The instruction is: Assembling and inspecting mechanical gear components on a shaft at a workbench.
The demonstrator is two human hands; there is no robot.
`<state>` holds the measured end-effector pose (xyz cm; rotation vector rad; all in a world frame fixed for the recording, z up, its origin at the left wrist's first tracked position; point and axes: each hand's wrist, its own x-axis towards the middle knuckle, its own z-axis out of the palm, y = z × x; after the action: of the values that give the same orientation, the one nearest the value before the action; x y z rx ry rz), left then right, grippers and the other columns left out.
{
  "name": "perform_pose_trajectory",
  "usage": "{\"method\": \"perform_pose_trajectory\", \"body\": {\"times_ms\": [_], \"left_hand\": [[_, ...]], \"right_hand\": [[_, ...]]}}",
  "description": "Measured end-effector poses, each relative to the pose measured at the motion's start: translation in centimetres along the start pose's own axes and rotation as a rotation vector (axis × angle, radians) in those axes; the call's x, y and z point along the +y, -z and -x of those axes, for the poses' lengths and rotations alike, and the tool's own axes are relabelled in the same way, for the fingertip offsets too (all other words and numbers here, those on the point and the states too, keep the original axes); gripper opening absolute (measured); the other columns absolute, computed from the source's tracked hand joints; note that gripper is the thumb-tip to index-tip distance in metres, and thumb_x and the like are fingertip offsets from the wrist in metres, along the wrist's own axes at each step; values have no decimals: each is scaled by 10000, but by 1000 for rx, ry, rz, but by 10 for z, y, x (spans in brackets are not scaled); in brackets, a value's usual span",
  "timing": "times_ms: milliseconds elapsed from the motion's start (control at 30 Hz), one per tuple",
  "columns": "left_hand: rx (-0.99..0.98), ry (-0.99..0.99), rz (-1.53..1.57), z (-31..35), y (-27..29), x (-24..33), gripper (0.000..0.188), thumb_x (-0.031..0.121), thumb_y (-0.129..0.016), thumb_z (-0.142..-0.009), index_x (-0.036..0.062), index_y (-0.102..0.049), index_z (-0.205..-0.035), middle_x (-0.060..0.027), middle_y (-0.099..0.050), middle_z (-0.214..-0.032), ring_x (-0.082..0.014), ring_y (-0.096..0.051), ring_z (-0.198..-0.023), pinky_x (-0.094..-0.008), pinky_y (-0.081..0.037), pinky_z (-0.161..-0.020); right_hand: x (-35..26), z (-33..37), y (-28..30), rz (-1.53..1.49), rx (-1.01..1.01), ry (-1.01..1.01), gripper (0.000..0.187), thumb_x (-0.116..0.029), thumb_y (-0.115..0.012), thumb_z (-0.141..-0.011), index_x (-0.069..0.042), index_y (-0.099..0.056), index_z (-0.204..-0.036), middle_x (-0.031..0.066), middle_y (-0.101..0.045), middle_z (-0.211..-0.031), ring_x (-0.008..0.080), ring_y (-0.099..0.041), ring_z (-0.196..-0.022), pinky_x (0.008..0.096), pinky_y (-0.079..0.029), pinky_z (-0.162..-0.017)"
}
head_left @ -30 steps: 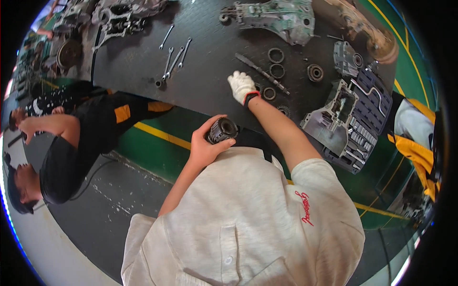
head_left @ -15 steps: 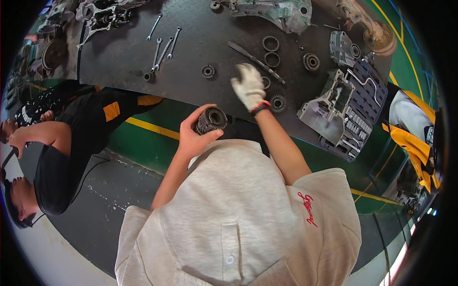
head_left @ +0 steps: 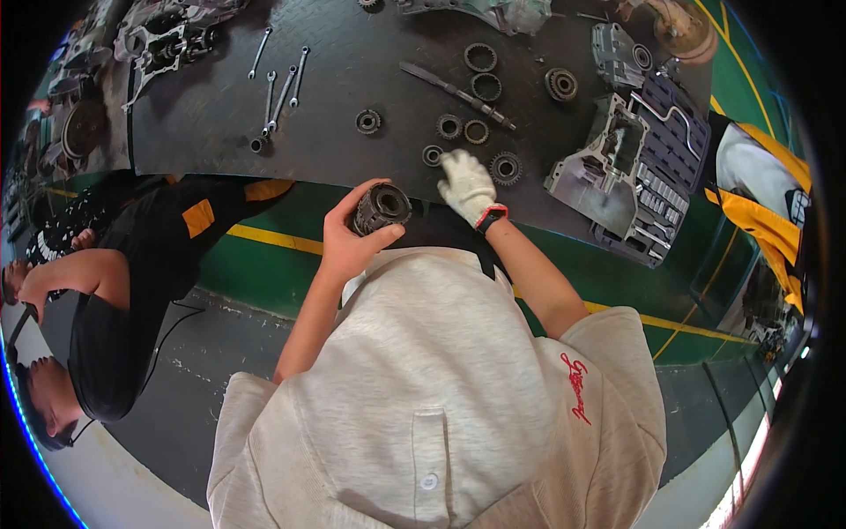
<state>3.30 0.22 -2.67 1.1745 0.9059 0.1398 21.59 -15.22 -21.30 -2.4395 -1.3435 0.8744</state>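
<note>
My bare left hand (head_left: 349,236) is wrapped round a dark metal gear cluster (head_left: 382,210), a toothed cylinder with a round bore facing up, held just off the table's near edge. On my right hand (head_left: 467,183) is a white knit glove; it hovers by that edge, fingers apart from the thumb and nothing visible in them. Close to its fingertips lies a small metal ring (head_left: 432,155). A toothed gear (head_left: 506,168) lies to its right, and beyond are a small gear (head_left: 449,127) and a brass-toned ring (head_left: 476,132).
A splined shaft (head_left: 454,93) lies across the dark metal table (head_left: 344,70). Several wrenches (head_left: 280,99) are at the left. An open gearbox housing (head_left: 599,159) sits against a socket set case (head_left: 674,132) at the right. Another person (head_left: 106,291) is at the left.
My gloved right hand has drawn back toward the near edge, uncovering the small gear and rings. My view has shifted slightly. The left hand keeps hold of the gear cluster.
</note>
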Motion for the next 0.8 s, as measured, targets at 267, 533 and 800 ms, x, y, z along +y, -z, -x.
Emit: {"method": "perform_pose_trajectory", "body": {"times_ms": [267,533,800], "left_hand": [[-60,17,-30,-5,5,0,691,132,-943,-751,-16,-664,-1365,-62,-726,-1187,-129,-672,-1077,-302,-543,-980],[-54,3,-6,-1,18,-3,665,116,-932,-769,-2,-667,-1368,-50,-733,-1159,-123,-678,-1061,-294,-543,-981],[-57,-8,-60,1,24,-3,655,137,-934,-769,1,-674,-1355,-53,-731,-1152,-125,-676,-1055,-291,-542,-970]], "right_hand": [[63,40,6,0,156,-483,736,-201,-842,-796,-149,-567,-1477,225,-499,-1513,411,-555,-1339,493,-500,-1094],[73,54,-15,-2112,291,-714,559,-1,-721,-891,-135,-562,-1410,146,-658,-1207,329,-678,-1030,463,-628,-812],[56,46,6,-1564,293,-677,691,-87,-794,-860,-132,-499,-1483,181,-636,-1247,359,-669,-1076,475,-626,-868]]}}
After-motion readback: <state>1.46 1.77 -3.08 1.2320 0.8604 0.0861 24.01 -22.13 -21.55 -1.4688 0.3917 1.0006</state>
